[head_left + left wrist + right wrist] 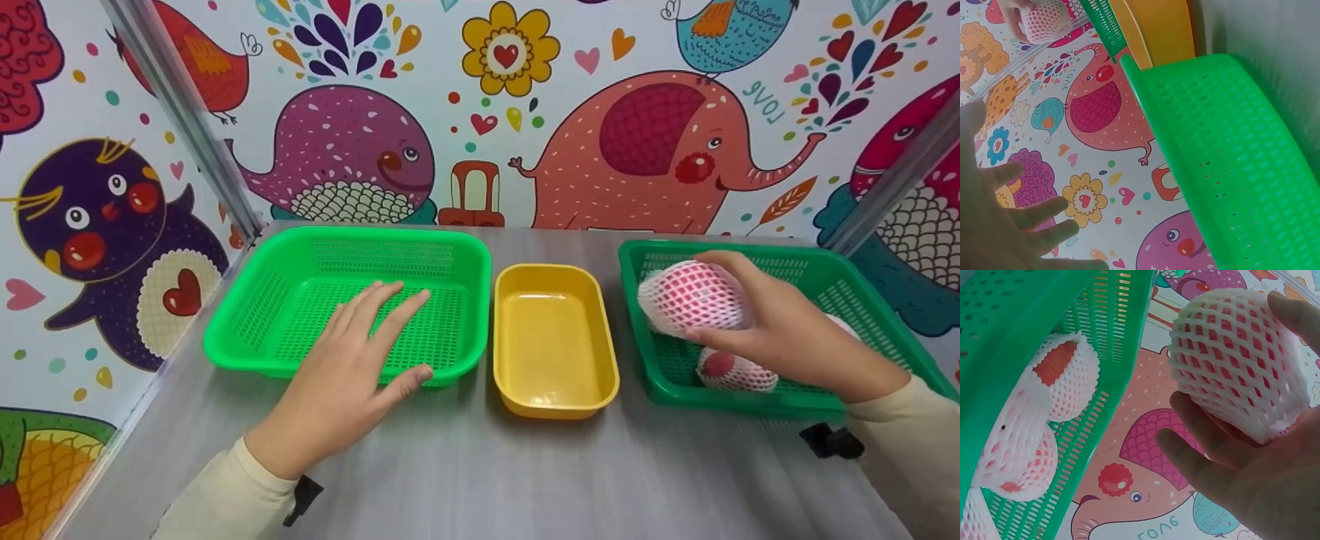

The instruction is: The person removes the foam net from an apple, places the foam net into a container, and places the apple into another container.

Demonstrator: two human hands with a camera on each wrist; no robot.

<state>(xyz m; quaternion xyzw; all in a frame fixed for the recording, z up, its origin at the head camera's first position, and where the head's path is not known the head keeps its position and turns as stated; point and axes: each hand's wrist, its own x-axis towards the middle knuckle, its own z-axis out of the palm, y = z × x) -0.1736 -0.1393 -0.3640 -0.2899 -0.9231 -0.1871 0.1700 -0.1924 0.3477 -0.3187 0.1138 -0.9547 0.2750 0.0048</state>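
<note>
Behind a gray table (450, 480), white walls (577, 22) printed with cartoon animals: a purple whale (337, 142) far left, a coral elephant (637, 165) far right, with metal posts (187, 112) at the corners. Set across the table from left to right: a bright green basket (476, 315), a yellow tray (551, 345), a darker green basket (720, 403). Over the darker green basket, towards its left end, a red fruit (690, 296) in a white foam net, raised clear of the rim. Clamped around it, the right hand (795, 330), with thumb on the near side and fingers on the far side. Below, inside the same basket, more netted fruits (1069, 377), crowded together, with bare red skin visible on one. Cannot tell their full number, with some partly hidden. To the left, above the near right part of the bright green basket, the left hand (352, 375), with fingers and thumb spread apart. At both wrists, cream sleeves (225, 495) and small black fittings (832, 441).
</note>
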